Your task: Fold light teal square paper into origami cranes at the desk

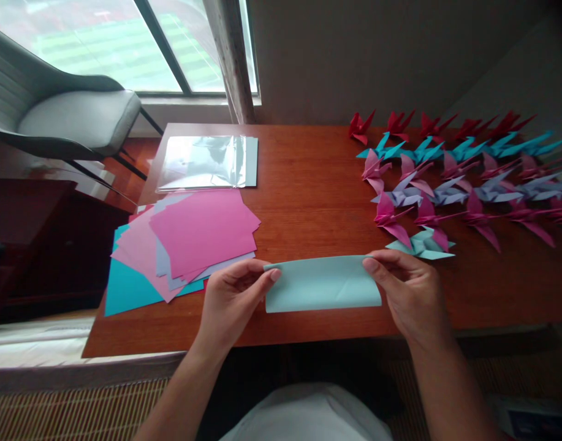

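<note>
A pale mint-green sheet of origami paper point(322, 285), bent over into a wide rectangle, is stretched between my two hands above the front of the table. My left hand point(235, 297) pinches its upper left corner between thumb and fingers. At the upper right corner, my right hand point(407, 288) grips it the same way. A faint diagonal crease runs across the paper's right half. Just beyond my right hand lies a mint-green paper crane point(423, 244). Left of my left hand is a fanned pile of coloured paper, with a pink sheet point(207, 229) on top.
Rows of folded cranes fill the right side of the wooden table point(303, 184): red cranes point(361, 127) at the back, then turquoise, pink, lavender and magenta. A clear plastic packet point(205, 162) of paper lies at the back left. A grey chair point(78, 119) stands by the window.
</note>
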Demonstrator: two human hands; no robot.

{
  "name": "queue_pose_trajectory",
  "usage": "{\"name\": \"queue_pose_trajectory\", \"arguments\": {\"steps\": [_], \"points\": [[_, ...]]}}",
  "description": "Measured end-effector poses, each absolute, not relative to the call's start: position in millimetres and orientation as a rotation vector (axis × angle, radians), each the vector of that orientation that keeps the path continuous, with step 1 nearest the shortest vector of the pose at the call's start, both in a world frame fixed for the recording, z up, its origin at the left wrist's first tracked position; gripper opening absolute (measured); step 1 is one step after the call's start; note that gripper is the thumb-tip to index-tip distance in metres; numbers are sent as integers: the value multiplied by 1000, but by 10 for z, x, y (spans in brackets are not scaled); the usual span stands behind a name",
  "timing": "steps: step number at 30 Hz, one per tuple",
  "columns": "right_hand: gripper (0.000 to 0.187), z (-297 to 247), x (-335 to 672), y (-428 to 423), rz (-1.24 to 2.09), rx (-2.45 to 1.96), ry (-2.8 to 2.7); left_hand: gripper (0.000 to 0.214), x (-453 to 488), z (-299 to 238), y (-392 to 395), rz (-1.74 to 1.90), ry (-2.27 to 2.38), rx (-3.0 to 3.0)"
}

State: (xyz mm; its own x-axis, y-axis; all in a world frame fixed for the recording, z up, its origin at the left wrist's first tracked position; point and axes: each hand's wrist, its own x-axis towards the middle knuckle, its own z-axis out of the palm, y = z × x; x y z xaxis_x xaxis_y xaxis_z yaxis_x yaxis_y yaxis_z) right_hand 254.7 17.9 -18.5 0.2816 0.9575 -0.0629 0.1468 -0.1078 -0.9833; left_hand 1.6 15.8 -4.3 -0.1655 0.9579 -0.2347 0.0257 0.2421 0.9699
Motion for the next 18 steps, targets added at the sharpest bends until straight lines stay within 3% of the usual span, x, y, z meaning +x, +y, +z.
{"name": "queue_pose_trajectory", "arguments": {"steps": [9, 18], "points": [[20, -125, 2490, 200, 961, -1530, -1072, 21, -22, -15, 170, 1224, 1483, 997], [19, -146, 2475, 419, 1061, -1462, -1175, 21, -155, 49, 490, 1102, 1408, 1152]]}}
